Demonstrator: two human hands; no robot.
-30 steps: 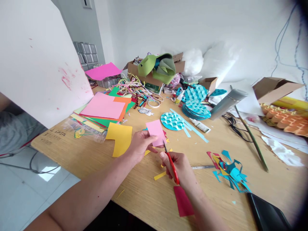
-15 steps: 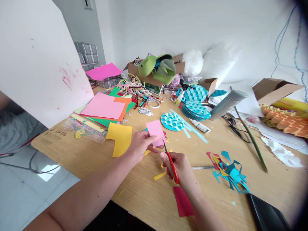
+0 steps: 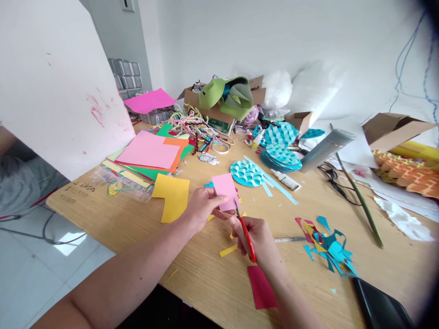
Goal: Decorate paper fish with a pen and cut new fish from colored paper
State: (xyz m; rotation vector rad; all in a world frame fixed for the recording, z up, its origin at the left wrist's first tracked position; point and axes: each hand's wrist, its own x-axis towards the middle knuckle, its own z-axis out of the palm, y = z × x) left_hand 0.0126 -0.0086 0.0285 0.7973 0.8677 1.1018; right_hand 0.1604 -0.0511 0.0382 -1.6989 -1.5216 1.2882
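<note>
My left hand (image 3: 202, 208) pinches a small pink paper square (image 3: 225, 189) by its lower left corner and holds it upright over the wooden table (image 3: 113, 224). My right hand (image 3: 255, 240) is closed round red-handled scissors (image 3: 244, 228), whose blades meet the bottom edge of the pink square. Yellow paper scraps (image 3: 228, 250) lie under my hands. A dark red paper piece (image 3: 261, 287) lies beside my right wrist.
A cut yellow sheet (image 3: 173, 195) and a stack of coloured paper (image 3: 149, 153) lie to the left. Teal scalloped discs (image 3: 246, 172), a glue tube (image 3: 287, 179), teal scraps (image 3: 331, 249), a green stick (image 3: 360, 201) and cardboard boxes (image 3: 222, 100) fill the far side. A white board (image 3: 58, 82) leans at left.
The view has shifted slightly. My hands, the pink square and the scissors keep nearly the same pose, with the blades a little deeper into the paper's bottom edge.
</note>
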